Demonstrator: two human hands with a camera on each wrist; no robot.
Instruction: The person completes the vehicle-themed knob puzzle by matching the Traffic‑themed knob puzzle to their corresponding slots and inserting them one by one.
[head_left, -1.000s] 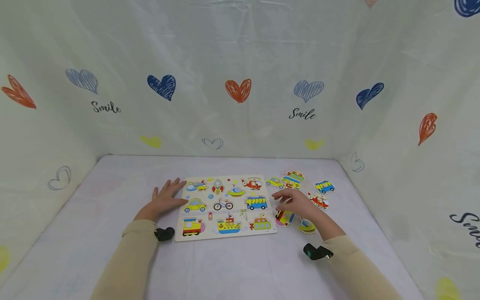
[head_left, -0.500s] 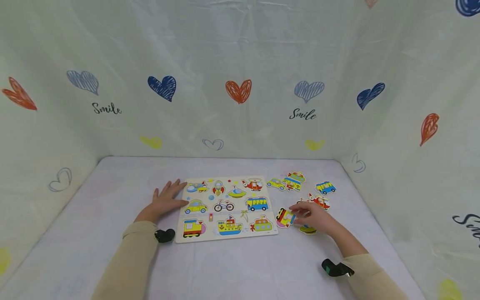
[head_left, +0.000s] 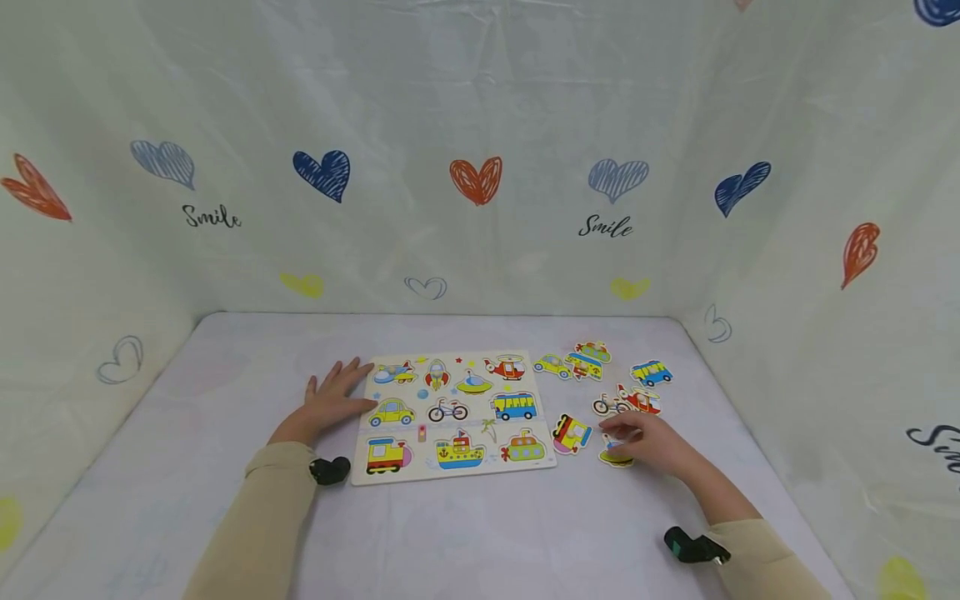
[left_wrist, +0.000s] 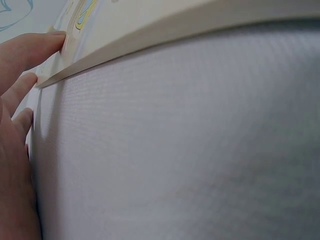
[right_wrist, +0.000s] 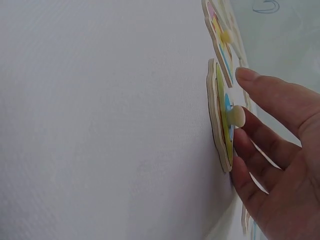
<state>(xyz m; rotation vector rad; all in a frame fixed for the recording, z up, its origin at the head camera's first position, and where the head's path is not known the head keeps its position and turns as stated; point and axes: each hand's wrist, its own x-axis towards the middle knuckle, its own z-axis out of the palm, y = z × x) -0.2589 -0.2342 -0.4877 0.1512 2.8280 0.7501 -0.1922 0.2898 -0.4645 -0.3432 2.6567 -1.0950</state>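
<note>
A puzzle board (head_left: 478, 408) with vehicle pictures lies flat on the table. My left hand (head_left: 322, 408) rests at its left side, fingers spread, with the thumb (left_wrist: 47, 47) on the board's edge. Right of the board, my right hand (head_left: 648, 442) is over a flying saucer piece (head_left: 617, 459), covering part of it. In the right wrist view, a pale knob (right_wrist: 237, 116) stands out from that piece; the fingers curve close beside it and the thumb (right_wrist: 270, 92) stays apart from it. A train piece (head_left: 572, 434) lies tilted between the board and this hand.
Beyond the right hand lie a bicycle piece (head_left: 607, 404) and a helicopter piece (head_left: 642, 400), with a blue bus piece (head_left: 651, 373) farther back. A yellow car piece (head_left: 552, 367), an upside-down ship piece (head_left: 584, 367) and a submarine piece (head_left: 593, 351) cluster near the board's far right corner.
My right hand has drawn back from the board's right edge, past the train piece, to the flying saucer piece. The bicycle piece is now uncovered. My left hand keeps its place.
</note>
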